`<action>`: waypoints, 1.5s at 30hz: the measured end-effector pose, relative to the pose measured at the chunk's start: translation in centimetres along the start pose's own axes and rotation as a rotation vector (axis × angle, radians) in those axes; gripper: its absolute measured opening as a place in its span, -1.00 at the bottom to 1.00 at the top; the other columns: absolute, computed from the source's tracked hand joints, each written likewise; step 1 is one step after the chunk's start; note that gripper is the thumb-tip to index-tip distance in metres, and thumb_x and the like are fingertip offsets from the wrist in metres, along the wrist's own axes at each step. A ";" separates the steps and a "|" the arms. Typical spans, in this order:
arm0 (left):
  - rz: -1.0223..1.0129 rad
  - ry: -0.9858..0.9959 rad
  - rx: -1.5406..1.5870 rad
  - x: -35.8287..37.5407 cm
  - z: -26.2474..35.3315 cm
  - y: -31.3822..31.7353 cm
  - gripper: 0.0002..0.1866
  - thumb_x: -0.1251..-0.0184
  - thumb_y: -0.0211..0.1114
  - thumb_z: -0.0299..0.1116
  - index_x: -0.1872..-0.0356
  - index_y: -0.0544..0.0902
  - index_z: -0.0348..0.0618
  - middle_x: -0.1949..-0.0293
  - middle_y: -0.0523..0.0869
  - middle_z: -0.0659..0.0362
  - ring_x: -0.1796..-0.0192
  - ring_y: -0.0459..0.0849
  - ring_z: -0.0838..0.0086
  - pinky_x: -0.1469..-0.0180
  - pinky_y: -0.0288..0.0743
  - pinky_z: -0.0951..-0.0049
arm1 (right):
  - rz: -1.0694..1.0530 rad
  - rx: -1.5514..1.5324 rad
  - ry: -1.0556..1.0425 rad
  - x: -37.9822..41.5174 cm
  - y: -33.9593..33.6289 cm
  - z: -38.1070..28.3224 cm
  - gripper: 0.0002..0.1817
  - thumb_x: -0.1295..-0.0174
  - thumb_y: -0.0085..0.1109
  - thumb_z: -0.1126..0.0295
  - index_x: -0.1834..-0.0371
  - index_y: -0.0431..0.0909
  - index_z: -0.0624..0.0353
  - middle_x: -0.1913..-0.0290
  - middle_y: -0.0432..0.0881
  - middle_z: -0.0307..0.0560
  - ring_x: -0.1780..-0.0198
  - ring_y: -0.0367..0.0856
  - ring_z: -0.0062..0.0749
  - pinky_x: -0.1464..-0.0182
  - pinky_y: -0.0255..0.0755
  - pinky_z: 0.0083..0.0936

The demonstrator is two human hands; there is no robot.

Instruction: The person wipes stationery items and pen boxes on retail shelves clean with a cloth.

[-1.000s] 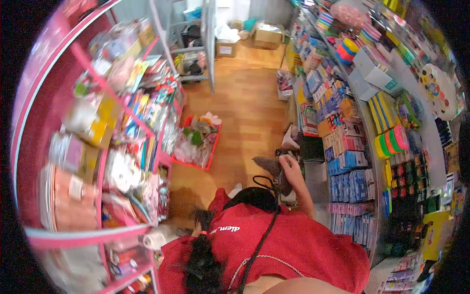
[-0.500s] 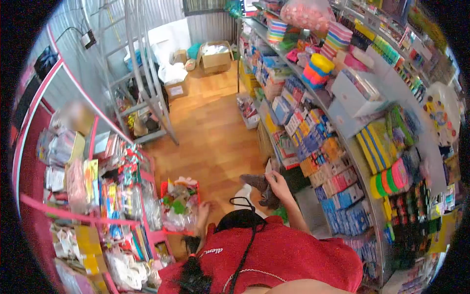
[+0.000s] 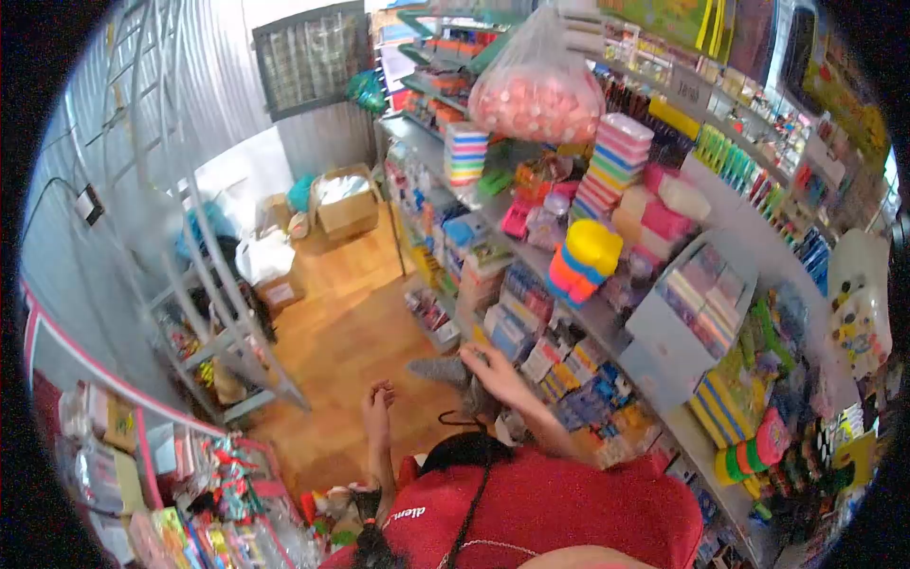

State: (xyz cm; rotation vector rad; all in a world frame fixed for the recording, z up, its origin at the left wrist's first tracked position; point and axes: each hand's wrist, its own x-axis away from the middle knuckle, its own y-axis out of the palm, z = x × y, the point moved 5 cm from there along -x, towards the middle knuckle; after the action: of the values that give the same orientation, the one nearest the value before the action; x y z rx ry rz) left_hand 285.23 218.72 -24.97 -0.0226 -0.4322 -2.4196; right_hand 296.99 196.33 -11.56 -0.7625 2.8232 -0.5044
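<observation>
My right hand [image 3: 493,375] is in front of the shelf, its fingers closed on a thin, pale card-like piece [image 3: 480,334], of which only an edge shows. A grey, soft-looking thing [image 3: 438,369] lies just left of that hand and partly behind it, with more grey showing below the wrist. Raised over the wooden floor, my left hand [image 3: 378,398] has its fingers curled in, and nothing shows in it. Below the left forearm, a pile of small colourful goods [image 3: 327,507] is mostly hidden by my hair and red shirt.
A metal shelf [image 3: 607,351] packed with boxed goods runs along the right, bearing stacked yellow and orange tubs [image 3: 585,259] and a bag of pink items [image 3: 536,100]. A ladder [image 3: 223,313] leans at the left. An open cardboard box [image 3: 343,204] stands on the wooden floor [image 3: 332,351] at the back.
The view has swung up and to the right. My left hand has lifted away from the red basket of goods. My right hand now reaches further forward beside the shelf.
</observation>
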 end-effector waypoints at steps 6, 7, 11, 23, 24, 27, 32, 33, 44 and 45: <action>-0.436 0.469 -0.084 -3.7 13.5 17.1 -0.79 -0.24 -0.08 -0.53 0.18 0.50 -0.27 0.26 0.55 0.17 0.18 0.53 0.48 0.12 0.37 0.58 | 0.182 -0.134 0.045 -2.6 -3.9 -2.1 -0.67 -0.29 -0.12 0.20 0.15 0.44 0.26 0.24 0.49 -0.21 0.10 0.36 -0.56 -0.01 0.20 -0.60; -0.508 0.490 -0.100 -4.9 14.5 19.1 -0.78 -0.21 -0.08 -0.56 0.18 0.50 -0.27 0.25 0.55 0.17 0.17 0.52 0.48 0.12 0.37 0.58 | 0.255 -0.151 0.032 -3.1 -4.5 -1.8 -0.67 -0.30 -0.15 0.20 0.16 0.44 0.26 0.24 0.49 -0.22 0.11 0.36 -0.57 0.00 0.20 -0.60; -0.772 0.546 -0.132 -9.7 17.9 26.3 -0.68 -0.06 -0.10 -0.70 0.17 0.51 -0.25 0.20 0.54 0.16 0.14 0.52 0.48 0.09 0.37 0.55 | 0.537 -0.127 -0.083 -5.5 -7.6 -4.3 -0.64 -0.34 -0.30 0.19 0.19 0.43 0.24 0.22 0.47 -0.22 0.15 0.37 -0.54 0.03 0.20 -0.62; -1.466 1.221 -0.318 -13.1 21.9 33.6 -0.36 -0.20 0.05 0.00 -0.27 0.18 -0.03 -0.28 0.13 -0.01 -0.34 0.03 0.15 -0.30 -0.15 0.04 | 1.076 -1.025 -0.271 -12.9 -6.9 -5.5 -0.28 -0.20 -0.31 -0.22 -0.24 0.16 0.10 -0.20 0.27 -0.06 -0.17 0.27 -0.17 -0.20 0.12 -0.25; -1.462 1.216 -0.352 -13.5 21.5 34.0 -0.36 -0.20 0.05 0.02 -0.27 0.20 -0.01 -0.29 0.13 0.01 -0.35 0.01 0.15 -0.29 -0.16 0.01 | 1.050 -0.981 -0.227 -13.7 -6.1 -5.8 -0.25 -0.18 -0.32 -0.25 -0.26 0.13 0.10 -0.23 0.23 -0.05 -0.20 0.23 -0.16 -0.22 0.09 -0.24; -1.347 1.267 -0.506 -16.0 21.5 34.4 -0.44 -0.17 0.12 -0.08 -0.21 0.31 0.03 -0.29 0.17 0.09 -0.33 0.08 0.13 -0.28 -0.10 -0.01 | 0.905 -1.217 -0.081 -16.1 -3.0 -7.2 -0.15 -0.11 -0.41 -0.36 -0.30 0.07 0.08 -0.27 0.16 -0.08 -0.26 0.15 -0.14 -0.25 0.01 -0.21; -1.106 0.837 -0.101 -21.4 20.6 32.5 -0.87 0.00 0.22 -0.50 0.37 0.59 -0.23 0.31 0.62 0.15 0.22 0.58 0.28 0.16 0.43 0.40 | 0.698 -0.986 0.136 -19.3 -1.3 -4.8 -0.11 -0.12 -0.47 -0.37 -0.31 0.06 0.16 -0.27 0.19 -0.05 -0.27 0.15 -0.27 -0.27 -0.04 -0.36; -1.121 0.589 -0.098 -23.0 19.5 32.4 -0.88 -0.01 0.19 -0.52 0.38 0.59 -0.24 0.32 0.62 0.14 0.23 0.58 0.34 0.19 0.43 0.45 | 0.673 -0.728 0.123 -19.6 -1.5 -5.7 -0.19 -0.18 -0.46 -0.27 -0.28 0.10 0.18 -0.25 0.22 -0.04 -0.25 0.17 -0.27 -0.27 -0.02 -0.36; -0.715 0.414 -0.280 -39.9 14.0 27.2 -0.82 -0.10 0.21 -0.34 0.32 0.60 -0.19 0.43 0.63 0.16 0.37 0.54 0.55 0.30 0.37 0.56 | 0.715 -0.267 0.352 -18.7 -1.4 -4.0 -0.74 -0.30 -0.17 0.36 0.19 0.49 0.29 0.33 0.52 -0.23 0.26 0.40 -0.62 0.16 0.29 -0.65; -0.746 0.271 -0.305 -41.1 11.5 27.2 -0.80 -0.09 0.22 -0.31 0.30 0.62 -0.16 0.42 0.63 0.14 0.35 0.56 0.51 0.29 0.38 0.54 | 0.749 -0.219 0.355 -18.3 -1.5 -3.8 -0.74 -0.30 -0.17 0.35 0.21 0.49 0.29 0.36 0.52 -0.23 0.29 0.40 -0.62 0.18 0.28 -0.65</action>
State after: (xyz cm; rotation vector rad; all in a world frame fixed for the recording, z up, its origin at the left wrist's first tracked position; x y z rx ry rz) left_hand 332.99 228.18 -11.13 0.3928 0.0851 -3.1353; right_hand 312.41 205.57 -6.09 0.4263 3.2060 -0.2136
